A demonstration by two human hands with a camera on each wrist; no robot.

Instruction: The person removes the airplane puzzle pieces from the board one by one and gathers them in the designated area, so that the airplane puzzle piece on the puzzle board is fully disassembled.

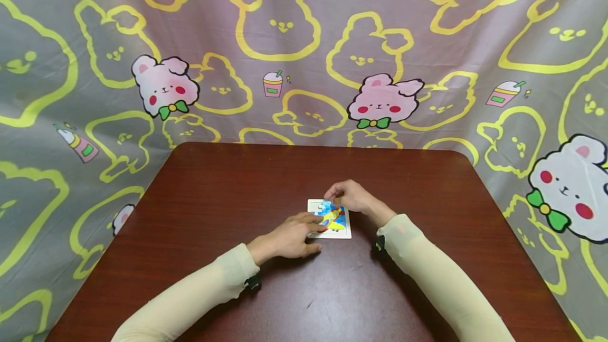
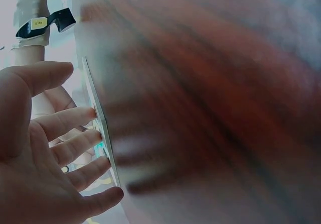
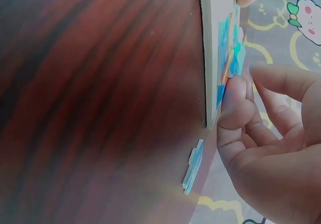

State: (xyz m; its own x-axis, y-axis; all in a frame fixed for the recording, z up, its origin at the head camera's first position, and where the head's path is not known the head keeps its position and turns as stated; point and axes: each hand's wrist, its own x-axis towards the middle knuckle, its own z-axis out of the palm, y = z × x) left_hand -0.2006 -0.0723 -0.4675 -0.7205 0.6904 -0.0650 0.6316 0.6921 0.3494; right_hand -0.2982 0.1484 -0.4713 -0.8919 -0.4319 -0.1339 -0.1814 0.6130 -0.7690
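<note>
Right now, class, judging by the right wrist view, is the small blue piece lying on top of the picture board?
No, the small blue piece lies on the table, apart from the picture board.

The left hand [image 1: 292,235] covers part of the jigsaw board's [image 1: 338,235] left side and the right hand [image 1: 353,197] blocks its far right corner, so I honestly can't tell if those right fingers pinch anything. The loose piece's [image 3: 193,166] print is too edge-on to read, the tabletop [image 2: 210,103] goes blurry from the left wrist, and both sleeves [image 1: 185,297] run off the head view's bottom.
</note>
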